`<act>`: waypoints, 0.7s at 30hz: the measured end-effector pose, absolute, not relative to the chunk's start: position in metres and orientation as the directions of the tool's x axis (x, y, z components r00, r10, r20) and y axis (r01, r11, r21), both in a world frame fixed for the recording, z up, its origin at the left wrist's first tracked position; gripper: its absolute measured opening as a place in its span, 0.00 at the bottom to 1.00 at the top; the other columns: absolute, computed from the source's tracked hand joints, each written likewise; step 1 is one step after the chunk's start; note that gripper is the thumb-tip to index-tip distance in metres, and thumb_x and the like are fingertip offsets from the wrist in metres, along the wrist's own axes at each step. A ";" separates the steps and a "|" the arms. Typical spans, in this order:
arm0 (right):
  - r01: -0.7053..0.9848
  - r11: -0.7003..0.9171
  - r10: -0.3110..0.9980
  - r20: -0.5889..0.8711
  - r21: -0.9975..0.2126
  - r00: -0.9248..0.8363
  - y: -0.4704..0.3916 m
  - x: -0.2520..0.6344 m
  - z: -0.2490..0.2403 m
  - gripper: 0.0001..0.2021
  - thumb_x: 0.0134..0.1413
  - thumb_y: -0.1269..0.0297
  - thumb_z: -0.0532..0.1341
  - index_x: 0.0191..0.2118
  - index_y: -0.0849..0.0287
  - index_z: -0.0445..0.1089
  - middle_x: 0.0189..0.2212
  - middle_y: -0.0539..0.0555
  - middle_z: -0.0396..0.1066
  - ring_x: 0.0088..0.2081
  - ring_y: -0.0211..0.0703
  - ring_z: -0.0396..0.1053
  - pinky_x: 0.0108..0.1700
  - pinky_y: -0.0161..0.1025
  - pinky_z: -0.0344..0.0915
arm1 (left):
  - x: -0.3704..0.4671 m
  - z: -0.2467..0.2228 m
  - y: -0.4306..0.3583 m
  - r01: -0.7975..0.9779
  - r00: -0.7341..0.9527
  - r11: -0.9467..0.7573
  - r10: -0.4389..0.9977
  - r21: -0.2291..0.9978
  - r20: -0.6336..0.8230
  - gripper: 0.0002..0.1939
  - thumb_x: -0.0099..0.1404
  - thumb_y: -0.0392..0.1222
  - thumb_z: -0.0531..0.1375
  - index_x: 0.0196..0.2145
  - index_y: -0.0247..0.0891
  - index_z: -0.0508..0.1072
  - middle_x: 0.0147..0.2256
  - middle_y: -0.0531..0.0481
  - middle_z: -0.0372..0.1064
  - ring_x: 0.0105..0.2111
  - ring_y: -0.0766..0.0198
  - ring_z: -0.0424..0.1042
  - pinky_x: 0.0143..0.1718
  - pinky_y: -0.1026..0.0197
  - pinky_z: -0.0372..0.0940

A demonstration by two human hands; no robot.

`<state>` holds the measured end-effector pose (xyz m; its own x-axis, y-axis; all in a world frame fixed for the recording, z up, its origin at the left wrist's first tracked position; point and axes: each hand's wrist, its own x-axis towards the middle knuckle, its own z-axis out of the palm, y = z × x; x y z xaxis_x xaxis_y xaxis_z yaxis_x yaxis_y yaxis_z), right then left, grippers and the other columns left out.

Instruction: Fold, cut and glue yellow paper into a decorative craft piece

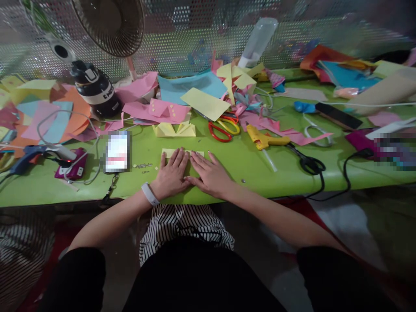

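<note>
A strip of pale yellow paper (167,152) lies flat near the table's front edge, largely covered by my hands. My left hand (172,177) rests palm down on its left part, fingers stretched out. On its right part lies my right hand (209,173), also flat with fingers extended; the two thumbs meet or overlap. Just beyond is a folded yellow paper piece (173,131) with notched cut-outs. Small paper scraps (143,166) are scattered left of my left hand.
Red-handled scissors (221,132), a yellow glue gun (264,138) and black-handled scissors (310,164) lie to the right. A phone (117,151), a black bottle (95,89) and a blue glue gun (27,159) are left. Coloured paper (191,84) and a fan (110,21) stand behind.
</note>
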<state>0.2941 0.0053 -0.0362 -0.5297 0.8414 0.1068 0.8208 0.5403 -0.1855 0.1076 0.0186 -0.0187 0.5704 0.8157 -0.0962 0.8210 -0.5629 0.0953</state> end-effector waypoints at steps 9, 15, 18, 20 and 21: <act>0.789 0.580 0.814 0.121 -0.202 -0.568 0.023 0.310 -0.032 0.45 0.66 0.35 0.33 0.69 0.68 0.58 0.69 0.65 0.55 0.72 0.54 0.50 0.73 0.59 0.40 | 0.098 -0.009 0.013 0.821 0.568 -0.561 0.821 0.101 -0.057 0.45 0.72 0.67 0.42 0.71 0.27 0.49 0.71 0.29 0.43 0.72 0.44 0.44 0.70 0.39 0.44; 0.790 0.575 0.818 0.176 -0.212 -0.548 0.039 0.324 -0.031 0.41 0.69 0.39 0.36 0.68 0.67 0.60 0.68 0.65 0.57 0.72 0.54 0.50 0.72 0.60 0.42 | 0.096 -0.012 0.009 0.802 0.588 -0.582 0.809 0.131 -0.002 0.47 0.72 0.69 0.38 0.71 0.25 0.50 0.71 0.32 0.48 0.71 0.49 0.48 0.70 0.46 0.46; 0.798 0.563 0.826 0.176 -0.217 -0.535 0.038 0.319 -0.030 0.39 0.70 0.41 0.38 0.67 0.69 0.60 0.68 0.66 0.57 0.71 0.55 0.50 0.73 0.59 0.42 | 0.092 -0.016 0.009 0.810 0.579 -0.575 0.815 0.115 0.001 0.48 0.71 0.70 0.39 0.71 0.25 0.48 0.71 0.32 0.45 0.72 0.49 0.44 0.71 0.44 0.43; 0.803 0.556 0.831 0.174 -0.215 -0.528 0.034 0.310 -0.027 0.37 0.70 0.42 0.40 0.68 0.68 0.60 0.69 0.65 0.55 0.72 0.55 0.49 0.73 0.60 0.41 | 0.090 -0.018 0.010 0.806 0.585 -0.582 0.811 0.108 0.004 0.48 0.71 0.70 0.39 0.72 0.25 0.47 0.71 0.32 0.44 0.72 0.48 0.44 0.71 0.43 0.42; 0.803 0.558 0.830 0.170 -0.211 -0.532 0.033 0.304 -0.026 0.37 0.70 0.42 0.41 0.68 0.67 0.60 0.70 0.64 0.54 0.72 0.55 0.47 0.73 0.60 0.40 | 0.089 -0.019 0.010 0.802 0.590 -0.587 0.807 0.105 0.005 0.48 0.71 0.70 0.40 0.71 0.25 0.47 0.71 0.32 0.44 0.72 0.47 0.44 0.71 0.42 0.42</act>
<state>0.3041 0.0326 -0.0257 -0.5315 0.8297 0.1703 0.8030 0.5576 -0.2106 0.0890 0.0104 -0.0187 0.5903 0.8072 0.0052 0.8024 -0.5874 0.1051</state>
